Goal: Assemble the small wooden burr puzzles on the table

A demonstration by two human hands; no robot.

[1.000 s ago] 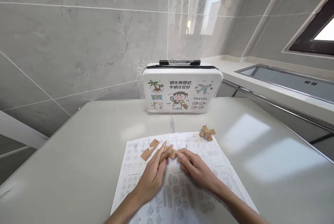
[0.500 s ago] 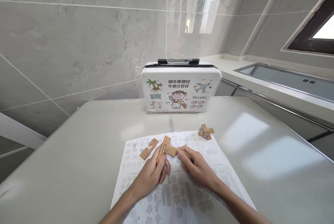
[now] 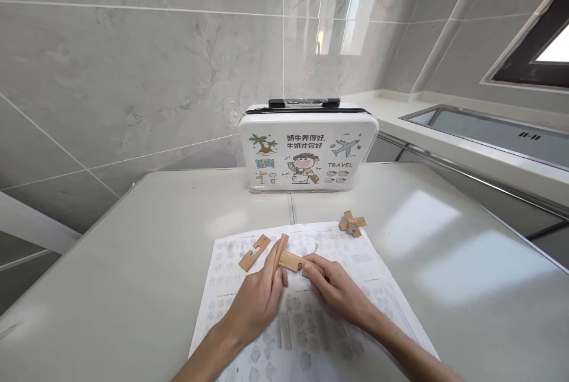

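Over a printed instruction sheet [image 3: 311,317] on the pale table [image 3: 133,263], the left hand [image 3: 258,302] grips an upright-tilted wooden bar [image 3: 280,250] and the right hand [image 3: 335,288] holds a second wooden bar [image 3: 291,261] butted against it. 1 notched piece [image 3: 254,252] lies just left; an assembled cross [image 3: 352,223] sits near the sheet's far right corner, before a cartoon-printed case [image 3: 306,147].

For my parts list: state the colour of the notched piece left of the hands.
The notched piece is light tan wood, clearest in the head view.
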